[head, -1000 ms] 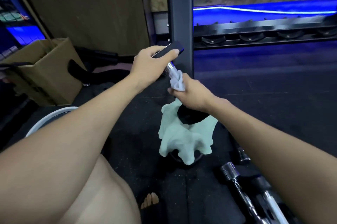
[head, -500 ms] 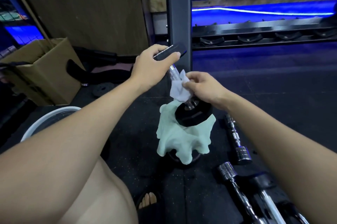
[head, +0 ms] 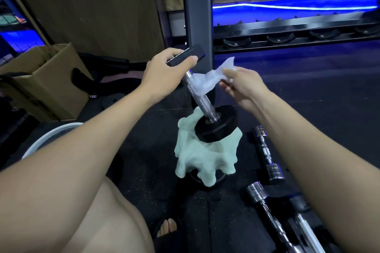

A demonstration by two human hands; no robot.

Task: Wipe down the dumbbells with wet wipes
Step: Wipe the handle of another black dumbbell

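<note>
We see two bare forearms, no sleeves in view on either arm. The left hand (head: 164, 71) and right hand (head: 242, 86) carry no gloves, rings, watches or bands that we can make out. A bare knee (head: 102, 222) shows at the bottom left, no trouser fabric over it. One foot (head: 166, 230) sits in a dark open-toe slide, toes exposed. We can't tell anything of the upper body; it's out of frame.

Both bare forearms reached forward. Left hand (head: 164, 71) curled, gripping from above; right hand (head: 241, 86) pinched between thumb and fingertips, wrist raised.
</note>
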